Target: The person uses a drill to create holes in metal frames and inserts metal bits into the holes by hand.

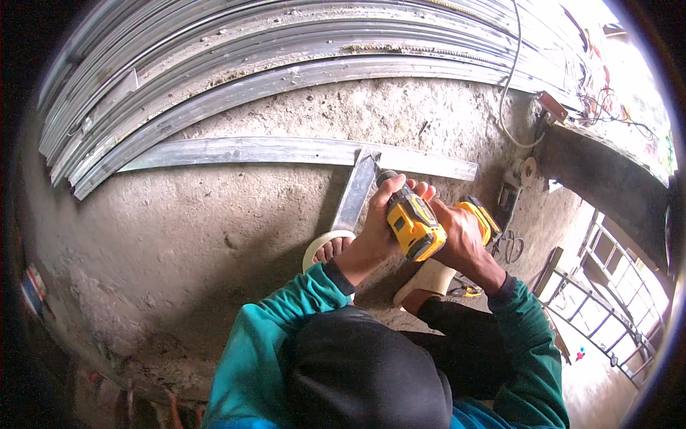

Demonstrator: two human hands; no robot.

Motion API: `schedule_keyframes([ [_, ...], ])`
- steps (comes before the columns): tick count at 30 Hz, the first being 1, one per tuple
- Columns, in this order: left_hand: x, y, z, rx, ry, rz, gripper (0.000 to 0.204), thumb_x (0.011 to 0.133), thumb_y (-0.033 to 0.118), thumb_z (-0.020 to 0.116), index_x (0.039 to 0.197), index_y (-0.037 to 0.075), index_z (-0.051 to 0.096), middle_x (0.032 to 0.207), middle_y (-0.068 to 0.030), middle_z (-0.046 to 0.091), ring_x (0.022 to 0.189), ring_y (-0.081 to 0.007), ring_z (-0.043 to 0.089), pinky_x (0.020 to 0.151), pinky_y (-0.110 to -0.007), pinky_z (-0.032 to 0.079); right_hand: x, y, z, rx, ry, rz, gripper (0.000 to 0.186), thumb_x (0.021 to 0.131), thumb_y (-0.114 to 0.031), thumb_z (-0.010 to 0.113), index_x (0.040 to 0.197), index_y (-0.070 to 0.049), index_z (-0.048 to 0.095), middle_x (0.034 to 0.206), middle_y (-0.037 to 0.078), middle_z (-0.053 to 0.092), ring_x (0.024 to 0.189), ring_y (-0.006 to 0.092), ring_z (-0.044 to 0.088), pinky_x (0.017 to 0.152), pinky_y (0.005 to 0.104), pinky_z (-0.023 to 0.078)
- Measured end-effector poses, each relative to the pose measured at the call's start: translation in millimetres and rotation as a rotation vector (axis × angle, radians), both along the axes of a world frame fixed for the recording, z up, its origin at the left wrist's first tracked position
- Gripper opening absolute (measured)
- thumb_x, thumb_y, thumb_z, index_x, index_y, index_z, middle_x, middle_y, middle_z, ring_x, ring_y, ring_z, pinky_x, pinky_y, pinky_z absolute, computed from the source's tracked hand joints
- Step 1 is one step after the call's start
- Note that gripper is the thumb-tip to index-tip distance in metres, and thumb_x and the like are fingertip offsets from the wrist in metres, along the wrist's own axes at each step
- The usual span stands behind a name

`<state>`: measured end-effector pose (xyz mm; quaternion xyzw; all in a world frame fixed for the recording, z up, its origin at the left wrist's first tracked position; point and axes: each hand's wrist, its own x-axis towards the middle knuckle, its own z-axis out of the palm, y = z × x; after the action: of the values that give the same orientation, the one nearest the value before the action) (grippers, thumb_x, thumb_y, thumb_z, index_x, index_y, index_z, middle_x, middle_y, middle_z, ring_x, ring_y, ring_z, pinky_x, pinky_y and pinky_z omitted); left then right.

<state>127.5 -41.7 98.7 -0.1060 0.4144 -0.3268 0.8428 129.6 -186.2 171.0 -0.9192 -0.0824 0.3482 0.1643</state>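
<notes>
A yellow and black cordless drill [414, 227] is held between my hands, its front end pointing away toward a short metal bar [352, 196]. Around the front of its body wraps my left hand [375, 232]. My right hand [461, 234] grips the handle, with the yellow battery [480, 218] showing beyond my knuckles. The short bar meets a long flat metal bar [264, 150] at roughly a right angle on the floor. Its near end lies at my sandalled left foot [332, 249]. The drill's tip is hidden behind my left fingers.
Long metal profiles [214, 89] lie stacked along the far side. To the right are an angle grinder [512, 187], scissors [510, 247], a pair of pliers [468, 290] and a dark beam [600, 182]. A grey cable [505, 100] loops down there. A metal grille [607, 307] stands farther right.
</notes>
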Motion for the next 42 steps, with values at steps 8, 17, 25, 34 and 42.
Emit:
schedule_keyframes([
  [8, -4.4, 1.1, 0.1, -0.086, 0.041, 0.05, 0.025, 0.081, 0.024, 0.068, 0.094, 0.007, 0.055, 0.092, -0.009, 0.063, 0.101, -0.0247, 0.059, 0.094, -0.041, 0.046, -7.1, -4.8, -4.7, 0.016, -0.049, 0.035, 0.031, 0.081, -0.026, 0.055, 0.107, -0.009, 0.049, 0.065, 0.018, 0.061, 0.057, 0.0372, 0.061, 0.052, 0.0474, 0.045],
  [17, -4.4, 0.7, 12.8, 0.026, -0.013, -0.027, 0.024, 0.084, 0.027, 0.063, 0.09, 0.005, 0.055, 0.089, -0.008, 0.06, 0.105, -0.0264, 0.057, 0.099, -0.04, 0.043, -6.3, 2.5, 12.1, 0.031, -0.011, -0.053, 0.037, 0.079, -0.029, 0.059, 0.11, -0.01, 0.051, 0.068, 0.018, 0.063, 0.061, 0.0371, 0.062, 0.056, 0.0459, 0.046],
  [25, -10.7, -3.7, 24.5, 0.001, -0.106, -0.139, 0.033, 0.086, 0.034, 0.062, 0.099, 0.006, 0.052, 0.1, -0.0102, 0.061, 0.111, -0.0253, 0.055, 0.097, -0.042, 0.044, -23.8, -17.1, 16.9, 0.125, 0.003, -0.096, 0.044, 0.066, -0.024, 0.074, 0.102, -0.005, 0.056, 0.08, 0.014, 0.061, 0.066, 0.0325, 0.06, 0.06, 0.0407, 0.046],
  [34, -40.3, -3.1, 0.8, -0.158, -0.559, -0.207, 0.039, 0.095, 0.042, 0.046, 0.114, 0.009, 0.049, 0.113, -0.0037, 0.058, 0.107, -0.0109, 0.051, 0.093, -0.03, 0.036, -54.4, -48.8, 34.6, 0.614, 0.082, -0.431, 0.053, 0.061, -0.02, 0.079, 0.105, -0.002, 0.055, 0.092, 0.006, 0.061, 0.08, 0.0134, 0.06, 0.071, 0.0287, 0.048],
  [42, -39.8, 1.2, 9.3, 0.215, -0.881, -0.338, 0.041, 0.094, 0.037, 0.049, 0.12, 0.005, 0.053, 0.118, -0.0058, 0.058, 0.106, -0.0149, 0.054, 0.092, -0.031, 0.04, -122.5, -73.7, -23.0, 0.541, 0.243, -0.643, 0.051, 0.062, -0.018, 0.079, 0.105, -0.005, 0.054, 0.093, 0.003, 0.061, 0.079, 0.0125, 0.058, 0.066, 0.029, 0.046],
])
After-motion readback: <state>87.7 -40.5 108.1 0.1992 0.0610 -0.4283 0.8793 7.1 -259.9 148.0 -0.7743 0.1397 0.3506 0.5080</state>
